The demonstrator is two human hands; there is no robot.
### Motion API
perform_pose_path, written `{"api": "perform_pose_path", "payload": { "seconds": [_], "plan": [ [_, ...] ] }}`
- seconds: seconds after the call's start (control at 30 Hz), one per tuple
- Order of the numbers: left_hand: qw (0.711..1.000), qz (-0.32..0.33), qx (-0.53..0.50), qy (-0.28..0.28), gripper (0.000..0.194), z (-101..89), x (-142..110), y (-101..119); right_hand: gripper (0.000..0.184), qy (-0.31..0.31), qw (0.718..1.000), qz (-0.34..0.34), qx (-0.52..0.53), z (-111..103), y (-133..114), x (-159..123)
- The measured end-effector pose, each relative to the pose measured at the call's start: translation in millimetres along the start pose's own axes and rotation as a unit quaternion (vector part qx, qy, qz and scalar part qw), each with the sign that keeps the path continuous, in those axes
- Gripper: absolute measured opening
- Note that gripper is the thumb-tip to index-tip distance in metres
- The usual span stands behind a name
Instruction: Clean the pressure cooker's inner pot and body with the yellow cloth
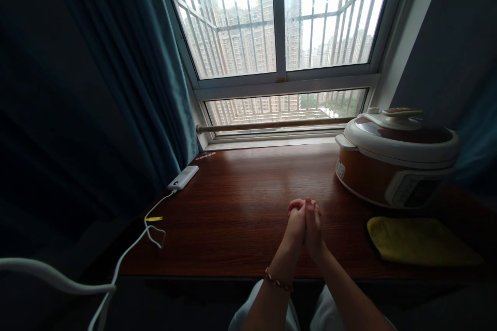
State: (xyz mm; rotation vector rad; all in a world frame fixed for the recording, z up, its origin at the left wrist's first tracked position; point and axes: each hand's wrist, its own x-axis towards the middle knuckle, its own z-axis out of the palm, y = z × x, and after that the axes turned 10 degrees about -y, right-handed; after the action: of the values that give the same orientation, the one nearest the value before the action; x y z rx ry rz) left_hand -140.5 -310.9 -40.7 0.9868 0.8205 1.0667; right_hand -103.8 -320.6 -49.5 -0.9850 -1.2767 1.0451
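Note:
My left hand (297, 223) and my right hand (313, 225) are clasped together above the front half of a reddish-brown wooden table (248, 191). Their fingers are closed and folded into each other, and no object shows between them. The space between the palms is hidden. A beaded bracelet (278, 281) circles my left wrist. To the right of the hands lies a folded yellow cloth (415, 240) with a dark edge. Behind it stands an orange and white electric cooker (373, 178) with its lid on. Neither hand touches the cloth or the cooker.
At the table's left edge lies a white power bank-like device (184, 178) with a white cable (132, 245) plugged in, a yellow tag (154, 219) beside the cable. A blue curtain (155, 88) hangs at the left. A barred window (280, 80) and a horizontal rod (272, 125) are behind the table.

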Motion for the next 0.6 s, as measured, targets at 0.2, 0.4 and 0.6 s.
{"api": "perform_pose_path", "payload": {
  "seconds": [0.2,0.4,0.6],
  "plan": [
    [1.000,-0.002,-0.004,0.001,0.029,0.2,-0.3,1.0,0.058,-0.019,0.999,0.019,0.021,-1.2,0.7,-0.4],
    [1.000,0.002,-0.016,-0.001,0.028,-0.5,0.2,-1.2,0.058,-0.019,1.000,0.008,0.013,-1.3,0.6,-0.1],
    [1.000,0.001,-0.017,-0.005,0.028,-0.3,-0.8,-0.5,0.058,-0.022,1.000,0.005,0.021,-1.1,-1.2,-0.4]
  ]
}}
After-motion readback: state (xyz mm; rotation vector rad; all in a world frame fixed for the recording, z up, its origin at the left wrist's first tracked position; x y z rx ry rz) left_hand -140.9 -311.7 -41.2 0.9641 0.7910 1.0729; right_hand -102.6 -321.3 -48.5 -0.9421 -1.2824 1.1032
